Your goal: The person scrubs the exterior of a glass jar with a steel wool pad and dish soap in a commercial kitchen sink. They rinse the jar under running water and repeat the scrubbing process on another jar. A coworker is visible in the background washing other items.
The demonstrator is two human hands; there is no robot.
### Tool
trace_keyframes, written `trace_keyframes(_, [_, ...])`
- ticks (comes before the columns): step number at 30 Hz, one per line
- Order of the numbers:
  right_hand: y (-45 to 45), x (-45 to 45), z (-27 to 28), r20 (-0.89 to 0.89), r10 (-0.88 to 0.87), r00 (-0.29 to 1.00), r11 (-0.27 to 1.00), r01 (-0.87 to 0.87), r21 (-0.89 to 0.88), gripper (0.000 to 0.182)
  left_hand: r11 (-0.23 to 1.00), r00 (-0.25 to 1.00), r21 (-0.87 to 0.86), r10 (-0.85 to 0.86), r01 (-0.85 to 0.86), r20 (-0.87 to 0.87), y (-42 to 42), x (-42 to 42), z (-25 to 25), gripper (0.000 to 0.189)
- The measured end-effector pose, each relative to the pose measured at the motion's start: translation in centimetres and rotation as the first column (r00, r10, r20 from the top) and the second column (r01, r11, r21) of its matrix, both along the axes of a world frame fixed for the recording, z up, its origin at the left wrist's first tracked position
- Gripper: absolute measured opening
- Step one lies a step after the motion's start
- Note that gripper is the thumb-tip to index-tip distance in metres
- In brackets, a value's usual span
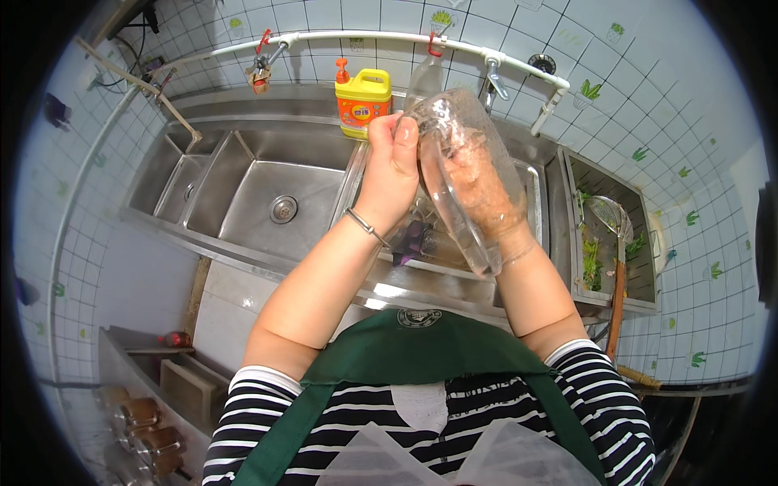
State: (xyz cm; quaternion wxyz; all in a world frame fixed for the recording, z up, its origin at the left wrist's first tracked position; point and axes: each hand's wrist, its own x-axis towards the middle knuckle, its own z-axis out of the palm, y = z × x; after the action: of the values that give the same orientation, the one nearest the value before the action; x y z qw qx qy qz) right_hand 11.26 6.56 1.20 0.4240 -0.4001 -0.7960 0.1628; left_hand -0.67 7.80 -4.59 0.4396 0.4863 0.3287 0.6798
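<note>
A clear, wet jar or deep bowl (459, 112), seemingly glass or plastic, is tilted above the right part of a steel sink. My left hand (396, 149) grips its rim on the left, thumb up. Seen through the clear wall, my right hand (477, 176) is at the vessel's far side or inside it; which of these I cannot tell. Its fingers are blurred by the wall. Beneath, in the sink basin, lies a dark purple item (412, 242), partly hidden by my left wrist and the vessel.
Left are steel sink basins (304, 188). Behind stand a yellow detergent jug (363, 100) with an orange pump and a clear plastic bottle (425, 79), under a white pipe (364, 34) with taps. At right, a steel trough (641, 243) holds greens (591, 264) and a wooden-handled strainer (619, 267).
</note>
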Motion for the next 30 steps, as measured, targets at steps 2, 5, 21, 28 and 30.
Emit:
trace_keyframes(2, [0.0, 0.5, 0.5, 0.106, 0.034, 0.994, 0.997, -0.042, 0.071, 0.024, 0.999, 0.998, 0.031, -0.033, 0.035, -0.044, -0.2, 0.1, 0.4, 0.047])
trace_keyframes(5, [0.2, 0.7, 1.0, 0.229, -0.014, 0.973, 0.98, -0.032, 0.195, 0.024, 0.999, 0.998, 0.038, 0.0, 0.002, -0.066, -0.1, 0.3, -0.3, 0.047])
trace_keyframes(21, [1.5, -0.4, 0.0, -0.026, -0.006, 1.0, 0.985, 0.011, 0.175, 0.021, 0.996, 0.996, 0.087, -0.006, 0.013, -0.085, -0.7, -0.4, 0.5, 0.047])
trace_keyframes(28, [1.4, -0.6, 1.5, -0.199, 0.045, 0.979, 0.995, -0.061, -0.076, 0.023, 0.967, 0.937, 0.155, 0.239, -0.204, -0.256, -1.0, -0.3, 0.5, 0.046])
trace_keyframes(30, [0.8, -0.8, 0.2, -0.503, 0.115, 0.856, 0.972, -0.202, -0.121, 0.025, 0.956, 0.936, 0.222, 0.245, -0.191, -0.253, -1.2, -0.5, 1.0, 0.044])
